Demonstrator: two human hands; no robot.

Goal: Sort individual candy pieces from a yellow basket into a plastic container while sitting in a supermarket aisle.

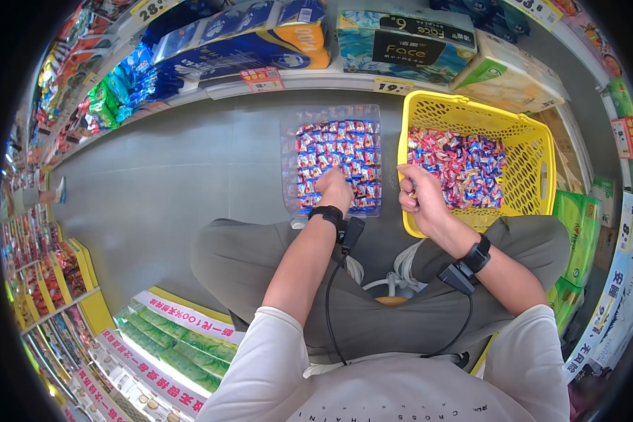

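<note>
My left hand (pixel 335 188) is over a clear plastic bin (pixel 288 162) on the floor, its fingers curled together against the wrapped candies (pixel 337 144) in red, blue and white. Those candies lie in neat rows. What the left fingers pinch, if anything, is hidden. My right hand (pixel 423 198) is closed at the left rim of a yellow shopping basket (pixel 534 165), and a small dark bit shows between its fingers, too small to name. Loose wrapped candies (pixel 464 165), pink, red and blue, lie jumbled in the basket.
Behind the bin and basket runs a low shelf with tissue packs (pixel 408 46) and price tags (pixel 392 86). Green packs (pixel 577 235) stand close on my right. Snack shelves (pixel 56 274) line the left, and another person's foot (pixel 61 190) shows there.
</note>
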